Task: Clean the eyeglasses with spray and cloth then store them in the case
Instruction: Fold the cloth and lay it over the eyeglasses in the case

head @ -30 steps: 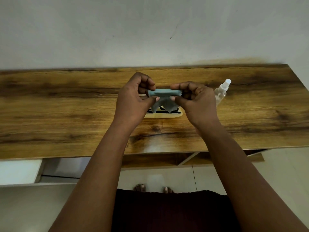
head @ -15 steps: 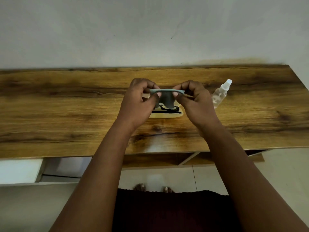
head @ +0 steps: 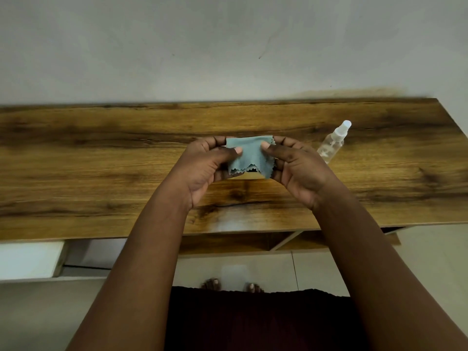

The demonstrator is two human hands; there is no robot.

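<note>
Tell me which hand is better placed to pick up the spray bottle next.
The right hand: the clear plastic spray bottle lies just beyond it on the wooden table; both hands pinch the grey-blue cloth.

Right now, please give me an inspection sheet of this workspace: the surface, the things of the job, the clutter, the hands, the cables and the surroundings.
Surface: glossy brown wood-grain table, against a wall.
Job's things: grey-green zigzag-edged cleaning cloth, held spread above the table; clear plastic spray bottle with white cap, at the right of the hands; a pale case and dark eyeglasses mostly hidden behind the cloth.
Clutter: nothing seen.
Hands: left hand and right hand each pinch a side of the cloth, thumbs on top.
Cables: nothing seen.
Surroundings: plain grey wall; pale tiled floor; a shelf under the table.
</note>
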